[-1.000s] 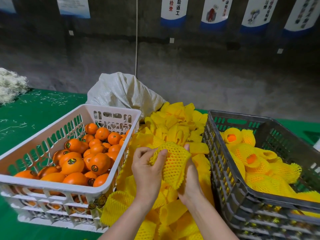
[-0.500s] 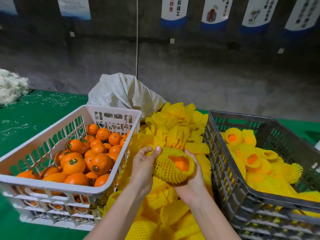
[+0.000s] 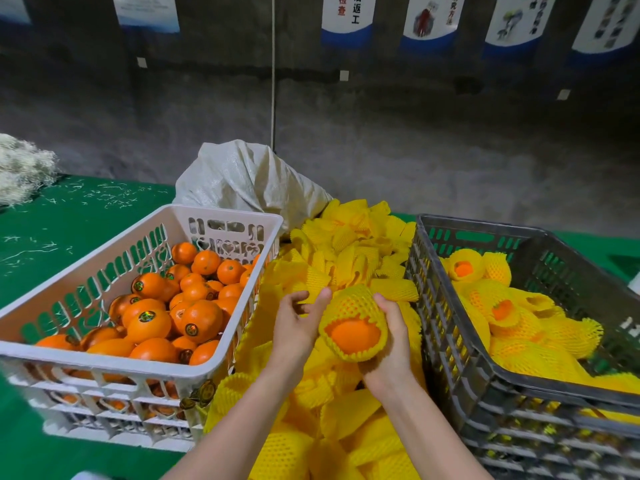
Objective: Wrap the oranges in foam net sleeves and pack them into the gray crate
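Holding entry: one round orange fruit (image 3: 351,336), seated in a yellow foam net sleeve (image 3: 349,303) whose open mouth faces the camera and leaves a patch of peel bare.

Right hand (image 3: 391,342): fingers and thumb curled round the sleeve from the right and beneath, bearing the whole weight.

Left hand (image 3: 298,327): fingers loosely bent, nothing held. The thumb lies beside the sleeve's left flank; contact cannot be told. Judgement: the wrapping looks finished, so one hand suffices and the other is free for the next fruit.

Position: the fruit is held in the air above the heap of loose yellow foam sleeves (image 3: 349,244), just beside the left wall of the dark gray slatted plastic crate (image 3: 446,341), not yet in it. Likely next step: a short carry rightward over the rim.

Layout: pale perforated plastic crate (image 3: 221,216) of bare stickered oranges (image 3: 201,317) at left, sleeves in the centre, gray crate with netted oranges (image 3: 519,327) at right. Supply, wrapping and output stand in a row, presumably to keep reaches short.

Surface: green table covering (image 3: 69,223), strewn with pale scraps. A heap of white shredded fibre (image 3: 20,168) lies far left, and a white woven sack (image 3: 249,178) sits behind the sleeves.

Room: rough gray concrete wall (image 3: 415,133), blue-and-white posters (image 3: 346,19) along the top, and a thin cord (image 3: 273,81) hanging down.
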The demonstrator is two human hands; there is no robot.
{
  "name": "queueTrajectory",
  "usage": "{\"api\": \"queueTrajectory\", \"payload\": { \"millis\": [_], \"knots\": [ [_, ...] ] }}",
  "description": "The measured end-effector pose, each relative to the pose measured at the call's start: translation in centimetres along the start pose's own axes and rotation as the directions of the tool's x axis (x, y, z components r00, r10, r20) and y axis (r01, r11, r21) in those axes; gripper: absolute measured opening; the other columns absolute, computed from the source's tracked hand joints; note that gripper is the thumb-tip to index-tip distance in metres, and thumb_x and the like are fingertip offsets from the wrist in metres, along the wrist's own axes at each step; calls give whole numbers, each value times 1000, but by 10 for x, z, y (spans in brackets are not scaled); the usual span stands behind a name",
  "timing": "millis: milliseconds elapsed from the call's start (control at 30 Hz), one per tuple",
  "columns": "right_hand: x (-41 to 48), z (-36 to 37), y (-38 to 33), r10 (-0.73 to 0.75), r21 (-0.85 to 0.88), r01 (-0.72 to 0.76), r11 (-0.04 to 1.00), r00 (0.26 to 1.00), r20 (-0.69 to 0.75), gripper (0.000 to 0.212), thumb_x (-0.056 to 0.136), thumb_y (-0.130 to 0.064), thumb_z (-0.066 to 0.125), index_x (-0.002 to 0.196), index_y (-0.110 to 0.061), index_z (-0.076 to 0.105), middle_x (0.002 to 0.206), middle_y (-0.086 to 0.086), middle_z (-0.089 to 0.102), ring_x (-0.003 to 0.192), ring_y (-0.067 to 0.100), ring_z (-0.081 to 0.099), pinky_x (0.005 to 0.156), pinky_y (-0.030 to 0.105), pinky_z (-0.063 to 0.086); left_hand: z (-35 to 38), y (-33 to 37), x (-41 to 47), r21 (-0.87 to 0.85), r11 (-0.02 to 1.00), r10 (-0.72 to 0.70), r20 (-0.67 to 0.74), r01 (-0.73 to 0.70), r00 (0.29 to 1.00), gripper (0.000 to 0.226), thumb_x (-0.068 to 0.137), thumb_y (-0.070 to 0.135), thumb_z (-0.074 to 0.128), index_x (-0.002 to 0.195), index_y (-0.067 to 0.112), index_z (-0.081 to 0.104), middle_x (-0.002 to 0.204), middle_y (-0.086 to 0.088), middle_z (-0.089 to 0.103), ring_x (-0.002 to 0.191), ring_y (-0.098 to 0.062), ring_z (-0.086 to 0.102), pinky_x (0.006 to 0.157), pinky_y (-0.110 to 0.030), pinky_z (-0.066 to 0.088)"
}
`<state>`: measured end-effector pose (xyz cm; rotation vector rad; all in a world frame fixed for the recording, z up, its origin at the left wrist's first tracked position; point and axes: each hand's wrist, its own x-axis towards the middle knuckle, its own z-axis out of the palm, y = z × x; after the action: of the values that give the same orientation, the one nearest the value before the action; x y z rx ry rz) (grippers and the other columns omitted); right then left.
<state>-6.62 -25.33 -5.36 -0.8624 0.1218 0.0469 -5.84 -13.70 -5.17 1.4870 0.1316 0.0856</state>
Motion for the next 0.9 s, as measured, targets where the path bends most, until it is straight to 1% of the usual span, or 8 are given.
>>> {"api": "queueTrajectory", "payload": {
  "millis": [67, 200, 300, 367, 500, 567, 733, 900],
  "knots": [
    [3, -4, 2, -111, -164, 106, 981, 994, -22, 31, 86, -31, 54, 113, -16, 62, 111, 14, 64, 101, 27, 61, 86, 45, 51, -3, 6, -1, -50, 960, -256, 250, 276, 934, 48, 68, 70, 50, 95, 31, 58, 83, 8, 73, 76, -12, 71, 66, -35, 59],
    [2, -14, 6, -285, -459, 308, 833, 951, 120, 56, 68, -52, 59, 120, -32, 55, 124, 2, 60, 116, 17, 56, 96, 46, 47, 1, 8, -2, -143, 882, -354, 429, 449, 831, 52, 67, 69, 56, 100, 31, 64, 84, 3, 75, 78, -17, 73, 62, -37, 58],
    [1, -22, 8, -320, -526, 396, 752, 918, 233, 64, 69, -66, 57, 126, -40, 43, 134, 0, 48, 125, 13, 47, 101, 40, 42, 7, 7, -5, -248, 872, -276, 466, 423, 841, 56, 71, 51, 61, 116, 18, 64, 108, -6, 72, 97, -21, 69, 75, -36, 57],
    [0, -26, 10, -349, -561, 424, 711, 905, 242, 68, 66, -77, 53, 125, -49, 36, 133, -16, 40, 123, -8, 39, 95, 19, 41, 7, 5, -5, -310, 886, -187, 442, 345, 877, 63, 73, 37, 63, 130, 12, 54, 120, -11, 66, 109, -26, 64, 85, -40, 54],
    [-9, -34, 10, -445, -639, 521, 566, 846, 294, 44, 86, -50, 48, 127, -51, 33, 131, -40, 36, 130, -8, 32, 97, 11, 35, 1, 3, -4, -324, 910, -117, 400, 260, 909, 71, 68, 24, 67, 135, 11, 47, 121, -13, 65, 111, -27, 63, 89, -41, 53],
    [-12, -30, 3, -382, -683, 547, 485, 835, 397, 41, 90, -47, 43, 128, -55, 34, 136, -41, 32, 134, -8, 27, 104, 10, 28, -1, 2, -3, -321, 908, -113, 434, 271, 894, 72, 67, 29, 71, 133, 9, 50, 119, -14, 66, 108, -28, 64, 83, -39, 56],
    [-13, -23, -15, -131, -657, 465, 594, 861, 491, 46, 90, -31, 40, 133, -43, 30, 142, -30, 27, 133, -14, 21, 103, 5, 23, 2, 2, 2, -329, 906, -72, 501, 266, 863, 104, 30, 50, 93, 120, 10, 59, 110, -13, 70, 97, -25, 69, 69, -33, 58],
    [-12, -12, -41, -174, -681, 478, 555, 867, 467, 49, 82, -39, 56, 129, -37, 41, 133, -25, 40, 124, -16, 33, 97, 6, 31, 26, 1, -6, -291, 948, 11, 428, 126, 904, 57, 71, 65, 56, 117, 31, 53, 115, 15, 65, 98, 0, 64, 74, -20, 55]
  ]
}}
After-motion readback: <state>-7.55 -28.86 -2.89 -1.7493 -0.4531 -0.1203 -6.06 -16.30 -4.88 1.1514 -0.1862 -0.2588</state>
